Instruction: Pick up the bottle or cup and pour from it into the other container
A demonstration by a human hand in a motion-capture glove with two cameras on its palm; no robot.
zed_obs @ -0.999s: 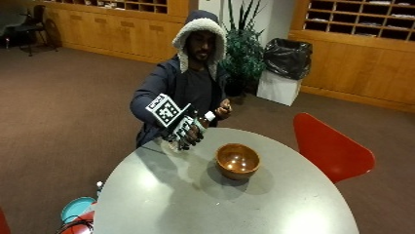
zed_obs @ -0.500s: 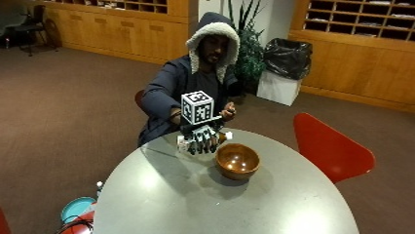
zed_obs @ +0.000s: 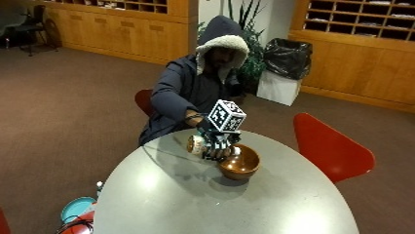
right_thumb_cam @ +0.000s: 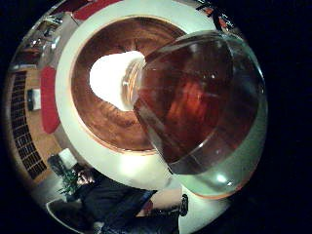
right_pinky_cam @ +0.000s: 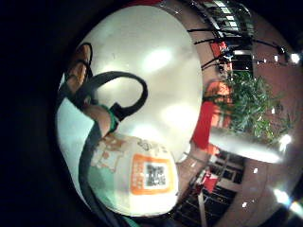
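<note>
While the bottle (zed_obs: 197,145) lies tipped on its side in the gloved right hand (zed_obs: 216,145), its white cap end (right_thumb_cam: 113,81) points over the wooden bowl (zed_obs: 240,165) at the centre of the outside frame. Fingers are curled round the bottle's body; the glove sits just above the bowl's near rim.

Change over the last second: 1.0 s ago the hand was up and left of the bowl, well apart from it, at the table's far edge. By 0.5 s ago it had dropped close beside the rim. Now it is over the rim with the bottle laid near horizontal. Carry is done; tilt has begun.

Thumb-side palm view: dark amber liquid (right_thumb_cam: 195,97) fills the bottle's body, which takes up the right half of that frame; the cap sits in front of the bowl's brown interior (right_thumb_cam: 112,126). Cap looks to be on, so no stream shows and I see no liquid in the bowl.

Little-finger-side view: the bottle's pale label with an orange square (right_pinky_cam: 150,174) sits against the palm, round grey table (zed_obs: 195,204) beyond.

Judgement: pour stage reached, nothing transferred yet. If the cap is sealed, tilting alone will give nothing.

Bare hand: hidden behind the glove, cannot tell.
</note>
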